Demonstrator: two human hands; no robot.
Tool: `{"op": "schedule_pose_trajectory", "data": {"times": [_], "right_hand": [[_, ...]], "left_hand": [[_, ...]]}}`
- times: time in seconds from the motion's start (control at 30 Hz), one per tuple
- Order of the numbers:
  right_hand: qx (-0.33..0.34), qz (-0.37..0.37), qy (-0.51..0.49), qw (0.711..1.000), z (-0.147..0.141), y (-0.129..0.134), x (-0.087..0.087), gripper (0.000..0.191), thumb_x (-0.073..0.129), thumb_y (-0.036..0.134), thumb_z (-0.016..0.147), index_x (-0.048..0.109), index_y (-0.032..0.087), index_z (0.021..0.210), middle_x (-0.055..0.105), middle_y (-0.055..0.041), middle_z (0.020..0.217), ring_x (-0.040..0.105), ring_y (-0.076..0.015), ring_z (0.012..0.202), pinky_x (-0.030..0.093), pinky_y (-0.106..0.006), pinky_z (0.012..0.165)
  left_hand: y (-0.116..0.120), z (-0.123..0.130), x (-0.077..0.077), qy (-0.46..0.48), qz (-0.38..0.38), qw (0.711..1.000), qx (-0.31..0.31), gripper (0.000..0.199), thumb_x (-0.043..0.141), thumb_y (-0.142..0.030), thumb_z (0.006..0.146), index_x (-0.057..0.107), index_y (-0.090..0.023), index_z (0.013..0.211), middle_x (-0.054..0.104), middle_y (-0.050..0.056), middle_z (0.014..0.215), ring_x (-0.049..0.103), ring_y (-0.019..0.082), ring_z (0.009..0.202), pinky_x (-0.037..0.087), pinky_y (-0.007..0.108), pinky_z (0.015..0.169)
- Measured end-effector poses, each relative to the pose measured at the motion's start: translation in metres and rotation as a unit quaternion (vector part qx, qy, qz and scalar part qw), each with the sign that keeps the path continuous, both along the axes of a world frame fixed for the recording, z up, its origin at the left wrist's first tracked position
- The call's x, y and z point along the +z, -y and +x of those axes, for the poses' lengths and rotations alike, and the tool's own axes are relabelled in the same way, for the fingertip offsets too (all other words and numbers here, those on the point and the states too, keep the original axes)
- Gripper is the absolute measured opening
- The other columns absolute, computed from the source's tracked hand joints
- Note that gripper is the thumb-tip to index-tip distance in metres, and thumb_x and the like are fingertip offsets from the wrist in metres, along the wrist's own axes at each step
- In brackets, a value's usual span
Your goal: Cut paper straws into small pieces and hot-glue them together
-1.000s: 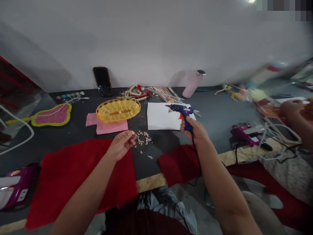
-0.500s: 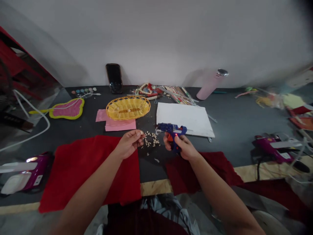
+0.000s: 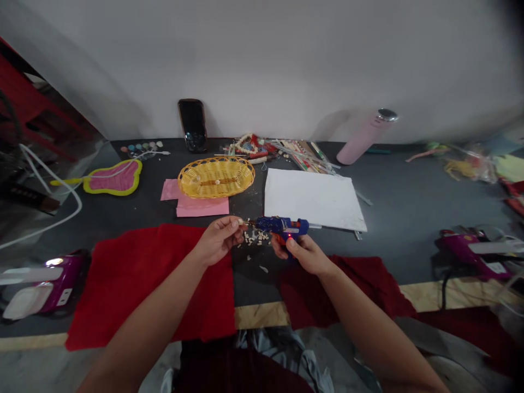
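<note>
My right hand (image 3: 301, 251) is wrapped round the handle of a blue hot glue gun (image 3: 282, 225) with an orange trigger and a small lit red light. The gun's nozzle points left, right at the fingertips of my left hand (image 3: 223, 237). Those fingers pinch a tiny pale piece (image 3: 240, 221), which looks like the small pieces (image 3: 257, 238) scattered on the dark table below. Whether the nozzle touches it I cannot tell. Beyond my left hand, a yellow woven basket (image 3: 216, 177) rests on pink sheets (image 3: 202, 207).
A white board (image 3: 313, 199) lies behind the glue gun. Red cloth (image 3: 164, 284) covers the front left. Coloured sticks (image 3: 301, 155), a phone (image 3: 193, 124) and a pink bottle (image 3: 365, 138) are along the wall. Purple devices (image 3: 65, 284) stand at both sides.
My right hand has brought the glue gun left and levelled it, so its nozzle is now at my left fingertips. My left hand has stayed nearly still, pinching the small piece.
</note>
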State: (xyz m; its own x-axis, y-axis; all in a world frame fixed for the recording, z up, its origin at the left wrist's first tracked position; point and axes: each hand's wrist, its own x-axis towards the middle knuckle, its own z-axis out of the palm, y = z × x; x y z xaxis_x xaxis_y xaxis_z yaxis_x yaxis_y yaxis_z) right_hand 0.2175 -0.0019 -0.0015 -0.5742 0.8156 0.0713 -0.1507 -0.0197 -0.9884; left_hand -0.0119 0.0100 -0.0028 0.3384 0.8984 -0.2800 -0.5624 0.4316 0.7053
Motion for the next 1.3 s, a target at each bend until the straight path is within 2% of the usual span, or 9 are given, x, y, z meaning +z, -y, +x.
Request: {"op": "schedule_pose_trajectory", "data": {"times": [0.27,0.6,0.67,0.77,0.87,0.93,1.0,1.13,1.3], "right_hand": [[0.012,0.005,0.010,1.000,0.001,0.000,-0.001,0.036,0.043,0.051,0.089,0.051,0.016,0.087,0.046,-0.0021,0.070,0.038,-0.0114,0.057,0.031,-0.028,0.055],[0.001,-0.041,-0.020,0.999,0.002,0.001,-0.006,0.037,0.049,0.052,0.085,0.053,0.016,0.086,0.049,-0.0038,0.075,0.039,-0.0111,0.057,0.035,-0.028,0.056],[-0.030,-0.060,-0.043,0.997,0.005,-0.001,-0.007,0.038,0.050,0.053,0.084,0.054,0.016,0.092,0.051,-0.0044,0.077,0.040,-0.0110,0.057,0.036,-0.028,0.056],[-0.118,-0.100,-0.094,0.984,0.012,-0.006,-0.004,0.038,0.050,0.052,0.085,0.053,0.018,0.102,0.052,-0.0039,0.081,0.038,-0.0102,0.054,0.038,-0.029,0.055],[-0.197,-0.111,-0.118,0.967,0.019,-0.011,0.003,0.037,0.051,0.052,0.084,0.055,0.021,0.104,0.051,-0.0022,0.080,0.036,-0.0091,0.052,0.038,-0.028,0.052],[-0.214,-0.100,-0.115,0.965,0.021,-0.012,0.007,0.038,0.053,0.054,0.081,0.056,0.022,0.102,0.051,-0.0015,0.077,0.036,-0.0090,0.051,0.038,-0.027,0.051],[-0.192,-0.082,-0.099,0.973,0.019,-0.009,0.008,0.040,0.056,0.055,0.079,0.056,0.021,0.100,0.052,-0.0019,0.075,0.037,-0.0097,0.051,0.038,-0.028,0.050],[-0.083,-0.036,-0.050,0.995,0.011,-0.002,0.004,0.037,0.052,0.053,0.083,0.056,0.018,0.093,0.050,-0.0022,0.071,0.039,-0.0110,0.054,0.036,-0.028,0.053],[0.000,0.016,0.022,1.000,0.006,-0.002,0.004,0.041,0.042,0.054,0.088,0.054,0.016,0.080,0.045,-0.0011,0.066,0.039,-0.0115,0.057,0.031,-0.027,0.055]], "left_hand": [[0.000,-0.001,-0.003,-0.004,-0.006,1.000,0.004,0.017,0.072,-0.025,0.071,0.064,-0.013,0.081,0.063,0.004,0.072,0.049,0.007,0.058,0.044,0.023,0.060],[0.000,-0.001,-0.002,0.001,-0.004,1.000,0.000,0.018,0.073,-0.025,0.071,0.064,-0.012,0.079,0.062,0.004,0.074,0.048,0.007,0.058,0.044,0.023,0.059],[0.000,-0.001,-0.001,-0.001,-0.002,1.000,0.000,0.017,0.072,-0.025,0.072,0.063,-0.012,0.079,0.062,0.004,0.075,0.048,0.007,0.058,0.043,0.022,0.059],[0.001,-0.001,0.001,-0.007,0.003,1.000,-0.004,0.016,0.070,-0.025,0.073,0.063,-0.012,0.078,0.061,0.004,0.074,0.047,0.006,0.058,0.043,0.022,0.059],[0.001,-0.001,0.001,-0.007,0.010,1.000,-0.008,0.015,0.069,-0.025,0.075,0.063,-0.012,0.079,0.061,0.004,0.075,0.048,0.006,0.059,0.043,0.021,0.059],[0.001,-0.001,-0.001,-0.004,0.012,1.000,-0.009,0.015,0.069,-0.026,0.075,0.063,-0.012,0.079,0.061,0.005,0.077,0.048,0.006,0.059,0.043,0.021,0.060],[0.001,-0.002,-0.002,-0.003,0.014,1.000,-0.007,0.015,0.069,-0.026,0.075,0.063,-0.012,0.079,0.061,0.005,0.077,0.048,0.006,0.059,0.043,0.022,0.060],[0.001,-0.002,-0.002,-0.005,0.016,1.000,-0.005,0.015,0.069,-0.025,0.075,0.063,-0.012,0.080,0.061,0.005,0.076,0.047,0.006,0.059,0.042,0.022,0.059],[0.001,0.000,0.002,-0.003,0.005,1.000,-0.002,0.016,0.071,-0.026,0.073,0.063,-0.012,0.077,0.061,0.004,0.074,0.047,0.006,0.059,0.042,0.022,0.059]]}}
